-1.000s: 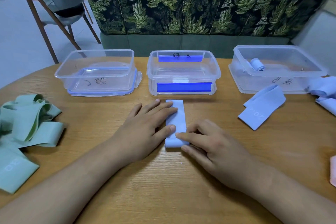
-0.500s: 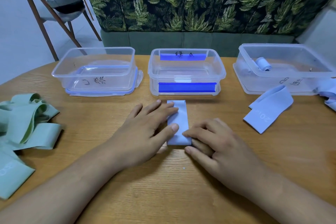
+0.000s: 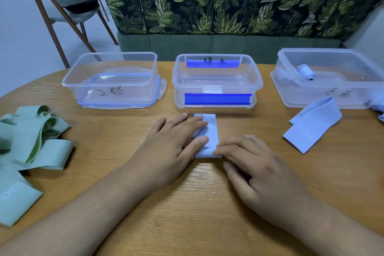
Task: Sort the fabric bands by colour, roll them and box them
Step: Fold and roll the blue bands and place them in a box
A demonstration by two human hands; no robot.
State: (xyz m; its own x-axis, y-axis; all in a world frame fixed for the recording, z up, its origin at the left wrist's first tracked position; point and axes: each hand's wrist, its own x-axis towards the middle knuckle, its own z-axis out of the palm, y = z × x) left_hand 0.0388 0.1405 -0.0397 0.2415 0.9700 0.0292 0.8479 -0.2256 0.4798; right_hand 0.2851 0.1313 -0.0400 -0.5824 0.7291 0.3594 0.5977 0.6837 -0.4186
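The left hand (image 3: 170, 149) lies flat on the blue band (image 3: 209, 129), fingers (image 3: 193, 122) straight, pressing it to the desk (image 3: 187, 214). The right hand (image 3: 259, 176) has bent fingers (image 3: 230, 149). Their tips touch the band's near end, but I cannot tell if they pinch it. The band lies just in front of the middle box (image 3: 217, 81). Green bands (image 3: 31, 137) sit far left. A second blue band (image 3: 311, 127) lies by the right box (image 3: 311, 97), which holds a roll (image 3: 305, 71).
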